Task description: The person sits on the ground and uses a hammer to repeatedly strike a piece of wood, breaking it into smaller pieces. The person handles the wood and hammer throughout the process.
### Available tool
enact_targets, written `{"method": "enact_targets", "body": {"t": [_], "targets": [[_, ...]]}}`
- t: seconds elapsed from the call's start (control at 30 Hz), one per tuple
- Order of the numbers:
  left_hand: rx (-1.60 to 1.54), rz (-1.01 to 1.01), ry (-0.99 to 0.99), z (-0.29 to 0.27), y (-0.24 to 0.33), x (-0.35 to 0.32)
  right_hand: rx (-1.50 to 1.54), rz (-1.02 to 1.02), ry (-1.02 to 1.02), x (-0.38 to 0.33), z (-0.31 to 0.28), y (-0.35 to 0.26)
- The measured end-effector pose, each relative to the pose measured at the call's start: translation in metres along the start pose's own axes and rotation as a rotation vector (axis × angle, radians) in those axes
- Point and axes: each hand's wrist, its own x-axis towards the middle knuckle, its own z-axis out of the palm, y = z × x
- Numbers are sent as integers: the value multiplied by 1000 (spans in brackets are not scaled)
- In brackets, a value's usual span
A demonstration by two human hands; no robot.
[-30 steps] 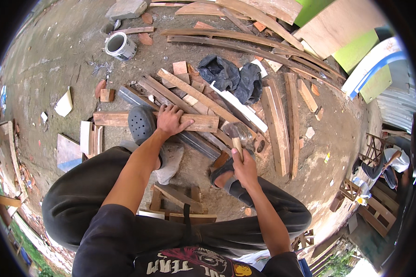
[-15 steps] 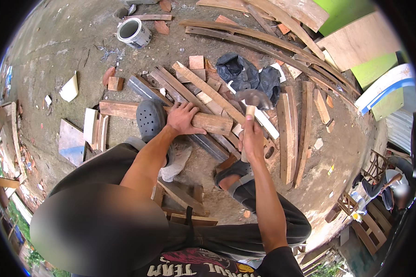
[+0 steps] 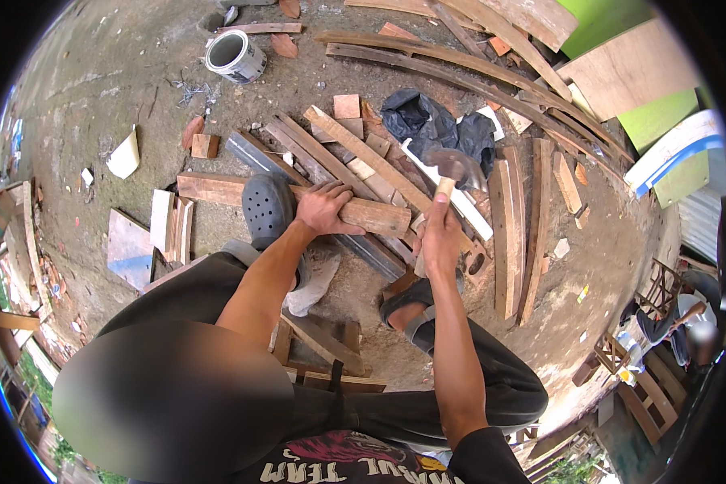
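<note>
A wooden board (image 3: 375, 216) lies across other lumber, with its left part under my grey clog (image 3: 268, 210). Over its middle, beside the clog, my left hand (image 3: 323, 208) is closed, the fingers wrapped across the top. My right hand (image 3: 438, 244) grips a hammer by its pale wooden handle (image 3: 444, 189), just right of the board's end. The dark hammer head (image 3: 453, 165) is smeared by motion and sits above a white strip (image 3: 469, 214). Beneath the board, a dark metal-like bar (image 3: 258, 157) and several wooden strips (image 3: 355, 145) run diagonally.
Several long planks (image 3: 508, 234) lie to the right, and more curve across the far side (image 3: 460, 68). A black plastic bag (image 3: 427, 125) sits beyond the hammer. An open can (image 3: 235, 56) stands far left, near scattered nails (image 3: 192, 93). Another person (image 3: 678, 327) is at far right.
The hammer head has shifted slightly right and away from me, with my right hand still around the handle. My left hand stays on the board. The whole view has shifted a little.
</note>
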Motion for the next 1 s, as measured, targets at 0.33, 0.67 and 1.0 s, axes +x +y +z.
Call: {"method": "enact_targets", "body": {"t": [0.33, 0.67, 1.0], "targets": [[54, 72, 29, -2, -2, 0, 150, 77, -38, 5, -15, -2], [47, 63, -29, 1, -2, 2, -186, 186, -189, 9, -11, 22], [57, 16, -63, -1, -1, -2, -387, -534, -27, -5, -13, 13]]}}
